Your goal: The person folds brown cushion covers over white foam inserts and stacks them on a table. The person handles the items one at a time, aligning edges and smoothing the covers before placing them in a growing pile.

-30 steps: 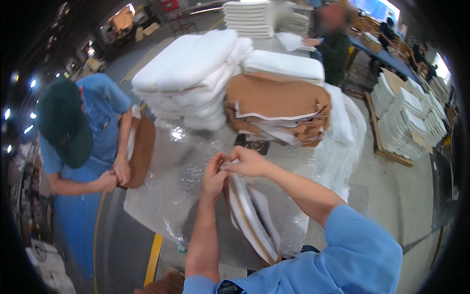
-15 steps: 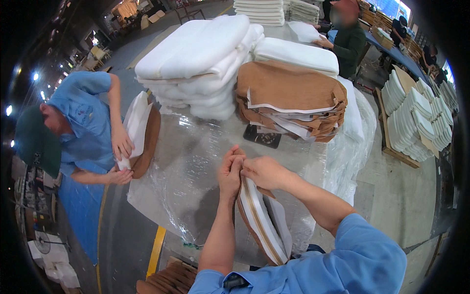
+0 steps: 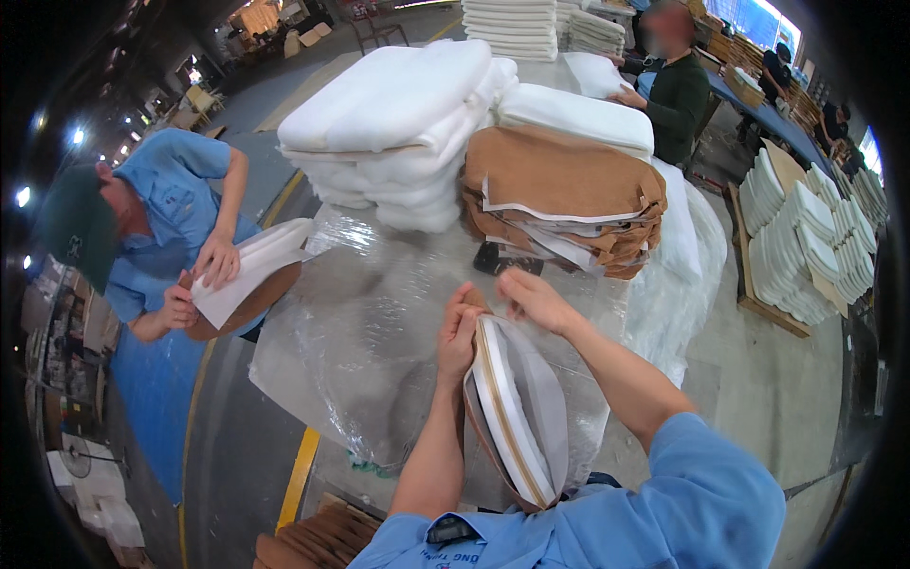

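Observation:
A slim cushion in a brown and white cover [image 3: 515, 408] stands on edge against my front. A tan zipper-like strip [image 3: 492, 370] runs along its white side, and a loose grey-white flap bulges out on the right. My left hand [image 3: 462, 332] is closed round the cushion's far end, where a bit of brown fabric shows by the fingers. Just right of that end, my right hand [image 3: 536, 300] hovers apart from it, fingers loosely bent and slightly blurred, with nothing visible in them.
Beyond my hands lie a brown cover stack [image 3: 569, 180], a dark phone-like object [image 3: 507, 258] and white padding piles [image 3: 389, 104]. Plastic film covers the table [image 3: 351, 360]. At left, a co-worker [image 3: 180, 209] handles a brown and white cushion piece; another person [image 3: 678, 95] works at the far right.
My right hand has come off the cushion's far end and moved right. The grey-white flap has spread wider. At left, the co-worker's cushion piece has turned and shifted nearer their body.

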Tool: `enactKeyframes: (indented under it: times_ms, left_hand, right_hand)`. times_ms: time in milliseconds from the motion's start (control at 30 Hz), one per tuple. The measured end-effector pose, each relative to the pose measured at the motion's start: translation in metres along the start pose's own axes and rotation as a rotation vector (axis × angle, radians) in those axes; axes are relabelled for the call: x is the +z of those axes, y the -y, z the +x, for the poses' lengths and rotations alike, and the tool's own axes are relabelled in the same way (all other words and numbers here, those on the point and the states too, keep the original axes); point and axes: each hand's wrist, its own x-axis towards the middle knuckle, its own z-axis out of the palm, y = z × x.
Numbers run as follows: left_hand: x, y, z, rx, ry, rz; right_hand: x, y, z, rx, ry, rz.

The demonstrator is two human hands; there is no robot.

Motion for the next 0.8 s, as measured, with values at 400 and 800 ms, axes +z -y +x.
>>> enactKeyframes:
  times_ms: [400, 800]
  left_hand:
    - [-0.025, -0.024, -0.237, -0.68, -0.496, -0.28]
    - [0.066, -0.064, -0.419, -0.602, -0.242, 0.122]
  right_hand:
    - [0.03, -0.002, 0.024, 0.034, 0.122, 0.086]
    - [0.082, 0.018, 0.042, 0.042, -0.03, -0.111]
